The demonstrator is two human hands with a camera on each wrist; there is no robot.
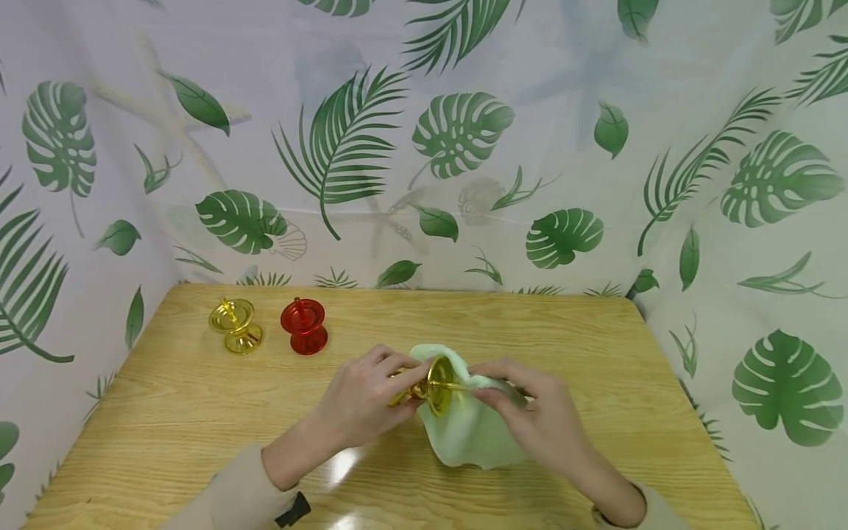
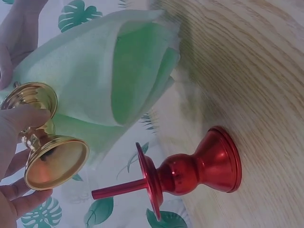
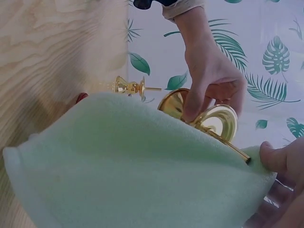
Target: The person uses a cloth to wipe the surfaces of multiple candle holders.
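Note:
My left hand [image 1: 364, 397] grips a shiny gold candle holder [image 1: 439, 386] round its narrow waist, tilted on its side with its spike toward the right. A pale green cloth [image 1: 470, 438] hangs from my right hand [image 1: 543, 412], which pinches its edge between thumb and fingers. In the right wrist view, the spike's dark tip lies against the cloth [image 3: 133, 156] close to the right thumb. The hollow base of the held candle holder [image 2: 57, 164] faces the left wrist camera. Cloth hides part of the right fingers.
A red candle holder [image 1: 307, 327] and a second gold candle holder [image 1: 236, 325] stand upright at the back left of the wooden table [image 1: 218, 412]. Behind and on both sides hangs a white leaf-printed curtain [image 1: 371, 243].

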